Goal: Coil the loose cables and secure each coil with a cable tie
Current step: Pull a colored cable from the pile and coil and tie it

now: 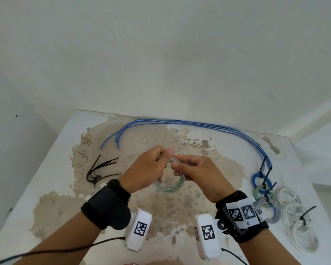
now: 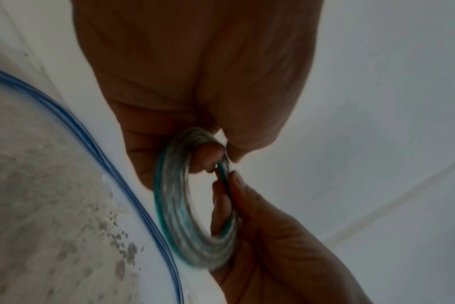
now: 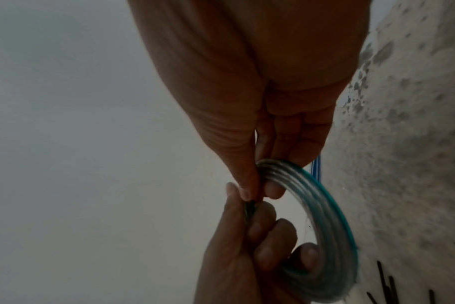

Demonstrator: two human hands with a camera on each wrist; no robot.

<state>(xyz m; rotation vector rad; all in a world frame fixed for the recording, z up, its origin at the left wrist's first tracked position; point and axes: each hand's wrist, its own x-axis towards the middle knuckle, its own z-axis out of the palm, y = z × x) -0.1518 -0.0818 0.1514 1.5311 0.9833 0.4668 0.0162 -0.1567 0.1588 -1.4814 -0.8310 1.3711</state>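
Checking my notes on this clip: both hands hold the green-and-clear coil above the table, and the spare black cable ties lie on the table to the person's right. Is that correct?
Not quite. Both hands, left hand and right hand, do hold the coil, but the head view shows the spare black cable ties lying to the person's left on the table.

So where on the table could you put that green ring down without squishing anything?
Bare table shows near the wrists, below the green coil held by both the left hand and right hand. Crowded: black cable ties left, tied coils right, blue cables along the back.
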